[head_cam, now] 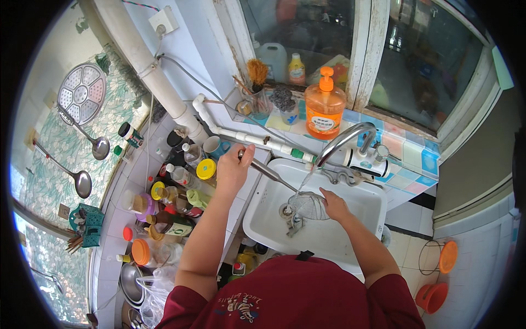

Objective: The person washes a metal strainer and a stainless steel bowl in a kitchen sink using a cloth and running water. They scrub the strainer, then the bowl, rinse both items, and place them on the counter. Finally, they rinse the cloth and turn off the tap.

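My left hand (235,169) is closed on the handle end of a metal wire skimmer (309,205). The skimmer's round mesh is over the white sink basin (267,234), under water running from the curved chrome faucet (343,137). My right hand (336,205) is at the right rim of the mesh, thumb or finger on the wire; whether it grips the rim or only touches it is hard to tell. A crumpled cloth or scrap (295,227) lies in the basin by the drain (286,210).
An orange dish soap pump bottle (324,109), a steel wool ball (282,98) on a cup and a brush in a glass stand on the tiled ledge behind the sink. Jars and bottles, including a yellow-lidded jar (206,169), crowd the left counter. White pipe (242,135) runs behind.
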`<state>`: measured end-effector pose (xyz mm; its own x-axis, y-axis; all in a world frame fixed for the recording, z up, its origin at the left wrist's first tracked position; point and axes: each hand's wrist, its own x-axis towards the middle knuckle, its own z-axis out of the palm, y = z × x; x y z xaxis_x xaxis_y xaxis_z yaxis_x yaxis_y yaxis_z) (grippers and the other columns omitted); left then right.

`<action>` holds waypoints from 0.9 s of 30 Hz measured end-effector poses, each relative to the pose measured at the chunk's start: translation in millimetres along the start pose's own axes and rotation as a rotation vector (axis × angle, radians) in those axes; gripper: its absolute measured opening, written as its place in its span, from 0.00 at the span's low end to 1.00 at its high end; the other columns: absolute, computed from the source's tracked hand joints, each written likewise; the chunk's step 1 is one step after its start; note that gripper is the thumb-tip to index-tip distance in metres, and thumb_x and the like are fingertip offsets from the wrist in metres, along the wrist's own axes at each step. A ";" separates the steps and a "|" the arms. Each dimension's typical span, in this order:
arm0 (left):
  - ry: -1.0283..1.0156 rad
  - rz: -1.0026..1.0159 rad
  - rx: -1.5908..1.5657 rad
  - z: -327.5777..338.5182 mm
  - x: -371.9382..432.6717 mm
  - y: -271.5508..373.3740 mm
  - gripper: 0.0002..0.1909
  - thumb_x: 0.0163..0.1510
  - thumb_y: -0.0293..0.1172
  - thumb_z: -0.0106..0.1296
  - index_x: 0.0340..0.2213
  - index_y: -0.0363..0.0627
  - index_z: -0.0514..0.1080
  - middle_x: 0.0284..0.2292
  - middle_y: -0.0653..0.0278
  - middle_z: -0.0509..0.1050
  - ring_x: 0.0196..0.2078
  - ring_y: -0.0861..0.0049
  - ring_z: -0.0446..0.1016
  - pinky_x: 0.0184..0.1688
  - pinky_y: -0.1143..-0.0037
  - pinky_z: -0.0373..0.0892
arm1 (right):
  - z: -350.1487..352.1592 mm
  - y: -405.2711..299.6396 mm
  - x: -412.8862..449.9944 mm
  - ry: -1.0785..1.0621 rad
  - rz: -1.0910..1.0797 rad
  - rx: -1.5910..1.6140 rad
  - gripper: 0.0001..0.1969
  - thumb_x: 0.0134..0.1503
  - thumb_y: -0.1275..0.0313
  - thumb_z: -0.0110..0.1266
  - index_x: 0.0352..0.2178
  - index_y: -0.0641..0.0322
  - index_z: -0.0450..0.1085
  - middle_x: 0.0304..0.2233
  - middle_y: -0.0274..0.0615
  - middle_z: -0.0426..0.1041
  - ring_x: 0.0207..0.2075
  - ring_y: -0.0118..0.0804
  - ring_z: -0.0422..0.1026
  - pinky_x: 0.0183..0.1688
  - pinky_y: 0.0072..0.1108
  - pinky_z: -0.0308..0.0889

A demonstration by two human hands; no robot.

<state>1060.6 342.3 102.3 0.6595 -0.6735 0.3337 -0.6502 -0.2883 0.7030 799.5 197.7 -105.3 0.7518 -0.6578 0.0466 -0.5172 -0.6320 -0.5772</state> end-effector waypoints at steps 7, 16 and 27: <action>0.079 -0.223 -0.284 -14.6 -2.0 -18.8 0.19 0.52 0.45 0.50 0.26 0.39 0.67 0.15 0.72 0.61 0.19 0.88 0.56 0.20 0.80 0.56 | 1.6 -12.0 -9.0 -0.030 0.023 -0.064 0.13 0.55 0.67 0.42 0.39 0.57 0.68 0.23 0.52 0.72 0.27 0.51 0.72 0.32 0.38 0.66; -0.477 -0.730 -0.594 -4.7 -39.8 -28.5 0.16 0.53 0.41 0.49 0.37 0.41 0.67 0.31 0.63 0.73 0.32 0.74 0.75 0.34 0.79 0.71 | -6.4 -48.8 -30.8 0.110 -0.056 -0.097 0.13 0.53 0.71 0.44 0.40 0.61 0.67 0.29 0.48 0.73 0.26 0.50 0.72 0.29 0.34 0.67; -0.139 -0.584 -0.978 -57.5 -81.0 -68.8 0.12 0.55 0.35 0.42 0.38 0.41 0.65 0.37 0.53 0.72 0.39 0.70 0.74 0.38 0.76 0.70 | -28.7 -96.2 -17.3 0.100 -0.343 0.214 0.28 0.53 0.67 0.48 0.55 0.61 0.52 0.56 0.50 0.54 0.58 0.47 0.53 0.56 0.29 0.54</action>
<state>1073.6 455.8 62.9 0.6771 -0.6978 -0.2338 0.3531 0.0294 0.9351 824.5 258.1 -27.2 0.8170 -0.4667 0.3386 -0.1386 -0.7290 -0.6704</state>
